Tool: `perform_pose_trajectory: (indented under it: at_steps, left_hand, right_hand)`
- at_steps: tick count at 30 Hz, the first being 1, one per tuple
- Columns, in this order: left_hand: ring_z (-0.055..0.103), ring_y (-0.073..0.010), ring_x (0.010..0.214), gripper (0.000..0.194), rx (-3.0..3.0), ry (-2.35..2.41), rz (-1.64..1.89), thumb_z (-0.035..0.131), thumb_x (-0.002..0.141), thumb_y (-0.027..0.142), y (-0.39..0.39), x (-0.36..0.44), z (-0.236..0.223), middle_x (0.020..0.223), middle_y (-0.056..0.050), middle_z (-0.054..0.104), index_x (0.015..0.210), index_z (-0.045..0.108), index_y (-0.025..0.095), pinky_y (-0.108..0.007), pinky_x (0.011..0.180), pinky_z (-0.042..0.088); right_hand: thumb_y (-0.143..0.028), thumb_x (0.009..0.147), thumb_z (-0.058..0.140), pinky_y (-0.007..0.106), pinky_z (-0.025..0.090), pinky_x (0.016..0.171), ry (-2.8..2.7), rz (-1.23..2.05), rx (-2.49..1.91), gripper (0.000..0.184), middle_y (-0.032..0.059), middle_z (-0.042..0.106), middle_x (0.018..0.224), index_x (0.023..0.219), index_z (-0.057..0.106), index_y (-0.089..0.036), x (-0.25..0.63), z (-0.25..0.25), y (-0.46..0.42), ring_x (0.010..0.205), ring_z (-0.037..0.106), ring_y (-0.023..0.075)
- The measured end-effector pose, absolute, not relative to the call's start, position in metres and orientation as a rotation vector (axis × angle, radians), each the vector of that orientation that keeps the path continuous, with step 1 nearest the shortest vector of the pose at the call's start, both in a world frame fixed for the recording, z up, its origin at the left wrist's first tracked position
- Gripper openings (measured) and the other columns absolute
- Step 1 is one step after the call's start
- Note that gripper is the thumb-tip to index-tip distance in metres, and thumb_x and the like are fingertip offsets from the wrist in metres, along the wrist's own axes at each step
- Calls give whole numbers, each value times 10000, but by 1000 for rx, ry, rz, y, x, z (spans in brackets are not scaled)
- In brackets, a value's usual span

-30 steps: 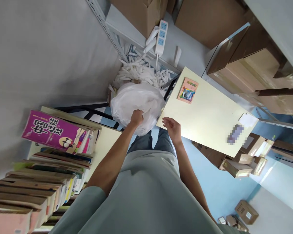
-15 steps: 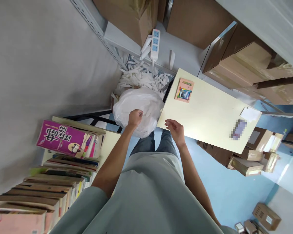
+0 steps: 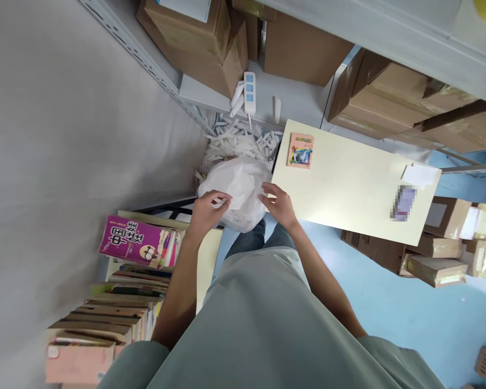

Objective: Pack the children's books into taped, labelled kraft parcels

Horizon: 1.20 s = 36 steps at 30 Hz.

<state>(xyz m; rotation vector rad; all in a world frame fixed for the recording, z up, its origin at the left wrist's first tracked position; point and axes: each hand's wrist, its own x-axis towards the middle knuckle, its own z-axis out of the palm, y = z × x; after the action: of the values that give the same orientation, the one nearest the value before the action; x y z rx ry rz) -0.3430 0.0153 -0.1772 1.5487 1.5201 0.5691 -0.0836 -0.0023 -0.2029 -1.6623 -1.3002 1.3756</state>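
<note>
My left hand (image 3: 209,214) is over the near left side of a bulging white plastic bag (image 3: 247,216). Its thumb and fingertips are pinched together on a thin, pale translucent plastic sheet (image 3: 235,186), which blends into the white behind it. Across from it, my right hand (image 3: 281,207) hovers by the corner of the cream table, fingers and thumb apart and nothing visible between them. A small pink-covered book (image 3: 300,151) lies flat on the cream table (image 3: 348,173), beyond my right hand.
Left, a row of books (image 3: 113,308) stands on another cream surface, a purple book (image 3: 135,240) on top. White paper strips (image 3: 238,138) are heaped behind the bag. A power strip (image 3: 250,93) and cardboard boxes (image 3: 303,48) sit on the shelf. More boxes (image 3: 437,265) are at right.
My left hand has moved left and slightly nearer, and a pale sheet now shows at its fingertips. My right hand's fingers have spread and moved toward the bag. The camera view has shifted.
</note>
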Motion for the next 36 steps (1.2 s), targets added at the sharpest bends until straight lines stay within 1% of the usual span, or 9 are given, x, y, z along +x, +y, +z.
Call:
perform_pose_trajectory:
  at_steps: [6,9,12,14,18,22,26,30,36]
  left_hand:
    - [728,-205,899,142,1758,1362,592,601,807,164,15,-329,-126,922,-11,768,823,721,238,-328,886,562]
    - [716,-197,859,110,1802,1250,583,616,806,156,19,-319,-101,867,-7,744,774,687,234,-331,881,570]
    - [729,-203,915,113,1746,1245,641,681,850,219,24,-312,-85,939,-12,755,956,718,232,-342,915,588]
    - [738,-210,956,337,1650,1307,714,750,873,312,29,-308,-82,1019,-22,763,1197,701,237,-346,908,606]
    - [755,-247,1002,605,1460,1302,731,842,834,534,40,-298,-88,1141,-72,781,1330,670,234,-354,849,633]
    - [754,-280,986,521,1447,1215,536,829,809,654,43,-276,-92,1055,-85,804,1050,770,196,-365,858,626]
    - [739,-270,975,458,1522,1206,534,725,899,654,42,-245,-89,963,-63,793,900,746,197,-364,914,603]
    - [729,-236,959,386,1580,1249,615,640,982,572,43,-208,-85,982,-56,790,961,727,197,-333,927,588]
    - [723,-248,1092,366,1669,1169,542,609,1011,534,41,-153,-79,1119,-69,778,1158,711,215,-305,939,564]
  right_hand:
    - [-273,942,702,594,293,1355,-1930,1114,-1465,899,71,282,1812,1741,293,-312,-90,-172,20,1691,222,335]
    - [-217,919,742,640,238,1361,-2143,1020,-1344,749,13,186,1840,1621,516,-351,-93,-146,27,1719,35,357]
    - [-198,918,768,661,204,1368,-2225,929,-1291,359,52,425,1737,1266,771,-286,-89,-124,30,1706,142,373]
    - [-222,938,765,655,204,1370,-2206,897,-1306,203,90,636,1542,1137,791,-252,-82,-113,29,1636,355,364]
    - [-376,975,763,516,491,1185,-1970,901,-1527,180,89,798,1116,1064,761,-220,-58,-97,22,1189,729,313]
    - [-612,980,714,318,558,804,-1689,894,-1763,385,22,726,806,885,694,-239,-27,-85,5,791,682,214]
    - [-733,952,677,283,480,681,-1532,889,-1859,533,-13,610,688,761,591,-242,5,-80,-16,677,554,166]
    - [-751,919,701,282,455,650,-1456,961,-1891,570,-16,601,674,708,538,-248,31,-82,-35,672,545,164]
    - [-745,970,623,308,538,641,-1243,1124,-1773,515,36,754,765,868,680,-243,59,-83,-50,626,671,199]
